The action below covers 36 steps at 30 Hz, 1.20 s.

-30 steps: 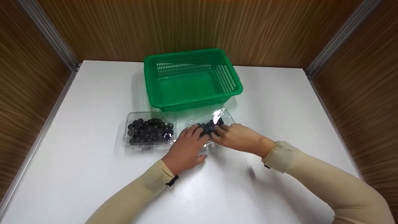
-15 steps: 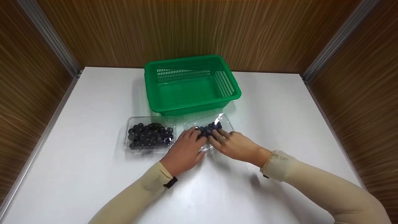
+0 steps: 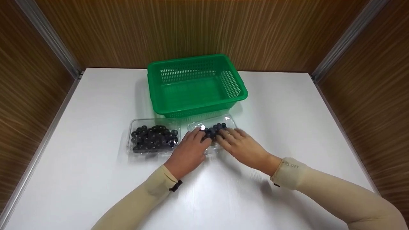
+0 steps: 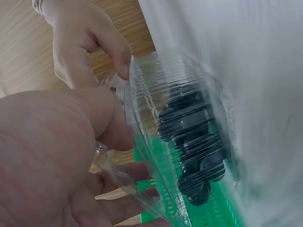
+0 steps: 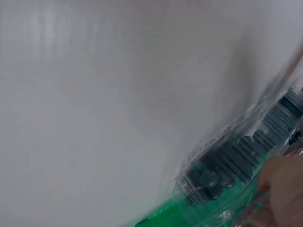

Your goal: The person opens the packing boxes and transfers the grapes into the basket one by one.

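My left hand (image 3: pixel 188 151) holds the near left side of a clear plastic box (image 3: pixel 210 122), its thumb at the rim and fingers round the other side in the left wrist view. Dark round berries (image 4: pixel 189 142), blueberry-like, lie bunched inside. My right hand (image 3: pixel 244 150) reaches over the box's right part with fingers extended and blurred; its thumb meets the rim in the left wrist view. In the right wrist view only part of that hand (image 5: pixel 284 189) shows beside the box. The hands hide the box's near edge.
A second clear plastic box (image 3: pixel 131 127) with several dark berries (image 3: pixel 153 137) stands directly left. Behind both boxes sits a green slotted basket (image 3: pixel 196 110) with nothing in it. Wood-grain panels (image 3: pixel 191 28) wall the white table (image 3: pixel 278 105) at the back and sides.
My right hand's fingers have gone from curled at the berries to extended over the box's right part. The glare on the box has shifted left. My left hand stays on the box.
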Tool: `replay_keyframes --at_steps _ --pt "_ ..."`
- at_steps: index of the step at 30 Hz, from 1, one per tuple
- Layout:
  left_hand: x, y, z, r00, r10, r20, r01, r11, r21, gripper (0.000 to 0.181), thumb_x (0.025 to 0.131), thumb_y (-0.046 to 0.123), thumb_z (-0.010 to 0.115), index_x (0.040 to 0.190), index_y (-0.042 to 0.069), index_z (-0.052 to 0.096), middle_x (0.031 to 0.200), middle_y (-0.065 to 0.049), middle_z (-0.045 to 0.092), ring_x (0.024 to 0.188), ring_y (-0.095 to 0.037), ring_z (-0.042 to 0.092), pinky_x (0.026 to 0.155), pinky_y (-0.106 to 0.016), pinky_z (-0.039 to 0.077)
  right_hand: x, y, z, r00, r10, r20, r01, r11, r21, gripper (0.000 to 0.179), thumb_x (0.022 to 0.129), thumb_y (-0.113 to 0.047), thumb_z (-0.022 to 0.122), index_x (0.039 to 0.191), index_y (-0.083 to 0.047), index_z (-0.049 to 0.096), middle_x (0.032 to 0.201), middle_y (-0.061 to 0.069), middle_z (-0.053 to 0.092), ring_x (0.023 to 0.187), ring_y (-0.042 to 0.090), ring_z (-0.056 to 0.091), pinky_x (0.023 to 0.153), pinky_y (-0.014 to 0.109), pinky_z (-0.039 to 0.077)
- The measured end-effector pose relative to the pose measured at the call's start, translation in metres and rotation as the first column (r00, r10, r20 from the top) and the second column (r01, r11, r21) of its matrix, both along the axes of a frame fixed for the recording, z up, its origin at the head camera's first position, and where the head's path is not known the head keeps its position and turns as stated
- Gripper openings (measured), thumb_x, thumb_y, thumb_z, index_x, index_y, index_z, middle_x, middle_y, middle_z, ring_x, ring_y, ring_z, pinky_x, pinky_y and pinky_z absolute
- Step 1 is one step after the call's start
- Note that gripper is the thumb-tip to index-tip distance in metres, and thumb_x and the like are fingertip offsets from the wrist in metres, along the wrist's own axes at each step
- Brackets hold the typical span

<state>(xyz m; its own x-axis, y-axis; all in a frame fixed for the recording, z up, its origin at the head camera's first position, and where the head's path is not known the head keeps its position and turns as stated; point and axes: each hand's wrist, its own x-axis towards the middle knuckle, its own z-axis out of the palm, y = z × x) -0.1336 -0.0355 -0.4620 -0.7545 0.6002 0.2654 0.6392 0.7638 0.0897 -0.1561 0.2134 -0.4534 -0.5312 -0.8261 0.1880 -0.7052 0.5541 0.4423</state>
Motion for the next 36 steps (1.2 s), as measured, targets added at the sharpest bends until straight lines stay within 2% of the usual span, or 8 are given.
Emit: replay_keyframes --at_steps 3,5,9,14,18,21,27,36 --pt "0.000 0.001 -0.001 1.000 0.012 -0.023 -0.011 1.000 0.015 0.034 0.089 0.011 0.076 0.120 0.012 0.062 0.131 -0.017 0.057 0.141 -0.041 0.047 0.113 -0.055 0.043 0.005 -0.003 -0.002 0.980 -0.162 -0.115 0.156 0.986 -0.057 0.042 0.095 -0.021 0.075 0.127 0.003 0.062 0.126 0.024 0.066 0.107 0.040 0.069 0.090 0.049 0.059" --pt "0.000 0.002 -0.001 1.000 0.018 -0.024 -0.018 1.000 0.026 0.033 0.089 0.010 0.076 0.119 0.013 0.061 0.130 -0.016 0.057 0.142 -0.041 0.046 0.112 -0.056 0.043 0.010 -0.006 -0.004 0.948 -0.256 -0.187 0.243 0.966 -0.087 0.046 0.095 -0.030 0.075 0.121 0.006 0.064 0.107 0.025 0.071 0.083 0.035 0.071 0.071 0.042 0.062" --pt "0.001 0.004 -0.001 0.999 0.034 -0.023 -0.034 0.999 0.002 0.030 0.093 0.007 0.073 0.119 0.012 0.058 0.131 -0.016 0.055 0.145 -0.041 0.042 0.112 -0.058 0.043 0.013 -0.011 -0.005 0.924 -0.319 -0.208 0.308 0.948 -0.086 0.043 0.094 -0.020 0.071 0.122 0.012 0.065 0.077 0.021 0.066 0.056 0.024 0.061 0.045 0.031 0.052" --pt "0.003 0.006 -0.004 0.995 0.048 -0.084 -0.054 0.996 -0.076 0.023 0.097 0.007 0.067 0.115 0.007 0.052 0.129 -0.019 0.054 0.142 -0.042 0.044 0.110 -0.058 0.045 0.011 -0.012 -0.005 0.930 -0.316 -0.190 0.321 0.947 -0.008 0.039 0.093 -0.009 0.065 0.124 0.015 0.063 0.078 0.020 0.065 0.060 0.022 0.059 0.048 0.029 0.052" --pt "0.004 0.007 -0.007 0.993 0.051 -0.105 -0.060 0.995 -0.081 0.023 0.098 0.008 0.065 0.117 0.006 0.051 0.128 -0.020 0.054 0.140 -0.042 0.045 0.110 -0.058 0.045 0.010 -0.012 -0.004 0.936 -0.302 -0.181 0.313 0.949 0.038 0.035 0.094 -0.008 0.065 0.121 0.013 0.063 0.081 0.022 0.065 0.063 0.024 0.060 0.051 0.029 0.054" --pt "0.002 0.006 -0.008 0.995 0.056 -0.087 -0.062 0.996 -0.060 0.028 0.099 0.005 0.062 0.125 0.007 0.051 0.130 -0.019 0.052 0.140 -0.042 0.045 0.110 -0.057 0.044 0.010 -0.012 -0.004 0.941 -0.293 -0.170 0.304 0.952 0.042 0.030 0.094 -0.008 0.067 0.117 0.012 0.062 0.081 0.022 0.064 0.064 0.024 0.061 0.052 0.029 0.055" --pt "0.000 0.003 -0.005 0.998 0.060 0.016 -0.060 0.998 -0.016 0.060 0.099 -0.005 0.058 0.153 0.016 0.044 0.142 -0.021 0.050 0.144 -0.041 0.042 0.114 -0.058 0.040 0.007 -0.011 -0.003 0.954 -0.283 -0.096 0.285 0.959 0.005 0.019 0.094 -0.002 0.068 0.106 0.008 0.057 0.079 0.020 0.060 0.065 0.026 0.061 0.051 0.030 0.056" --pt "0.002 -0.002 -0.004 0.999 0.036 0.041 -0.037 0.999 0.017 0.063 0.097 -0.011 0.057 0.154 0.016 0.047 0.144 -0.022 0.048 0.145 -0.041 0.040 0.117 -0.056 0.037 0.002 -0.001 0.001 0.966 -0.259 -0.017 0.258 0.965 -0.057 0.027 0.091 0.006 0.071 0.090 -0.001 0.045 0.069 0.015 0.052 0.060 0.027 0.059 0.046 0.031 0.052"
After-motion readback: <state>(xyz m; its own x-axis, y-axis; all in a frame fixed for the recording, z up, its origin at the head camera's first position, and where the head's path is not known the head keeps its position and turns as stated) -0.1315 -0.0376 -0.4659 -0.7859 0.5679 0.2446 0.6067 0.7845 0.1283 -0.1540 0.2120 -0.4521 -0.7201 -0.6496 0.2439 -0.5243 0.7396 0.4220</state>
